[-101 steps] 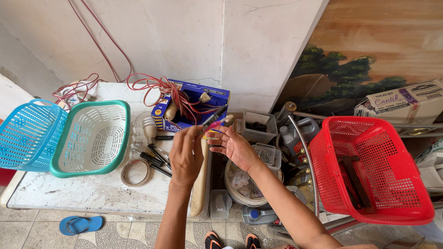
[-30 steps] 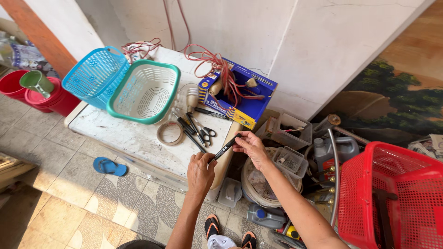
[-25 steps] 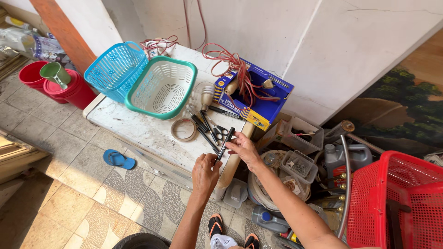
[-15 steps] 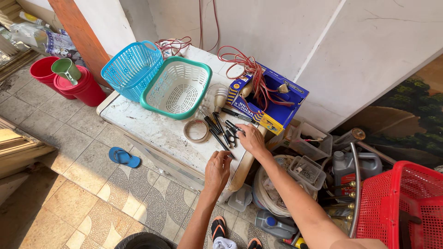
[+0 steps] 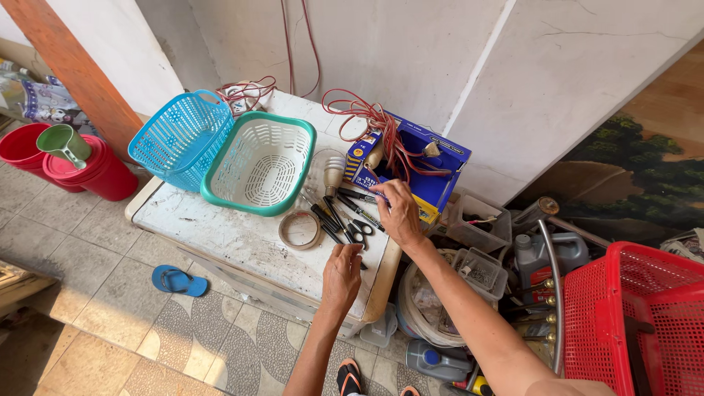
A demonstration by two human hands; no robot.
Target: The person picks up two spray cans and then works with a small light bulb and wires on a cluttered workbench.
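Two hands of yours are over the right end of the white table (image 5: 220,242), seen from the head camera. Your left hand (image 5: 342,270) lies palm down near the table's front right corner, fingers loosely together and flat; it grips nothing that you can see, though its fingertips reach the near end of the dark tools. Your right hand (image 5: 398,213) is farther back at the right edge, fingers curled over the black pens (image 5: 358,196) lying just in front of the blue box (image 5: 425,158); whether the fingers actually pinch one you cannot tell from this angle.

Between your hands lies a bunch of dark tools (image 5: 326,220) with scissors (image 5: 358,232) among them, fanned toward the middle of the table. Just left of them sits a tape ring (image 5: 299,229), and a light bulb (image 5: 334,176) rests behind them. The green basket (image 5: 258,163) stands at the table's middle, with the blue basket (image 5: 180,137) leaning against it at the back left corner. Red cable (image 5: 367,117) trails over the blue box. Off the right edge stands a red basket (image 5: 634,315).
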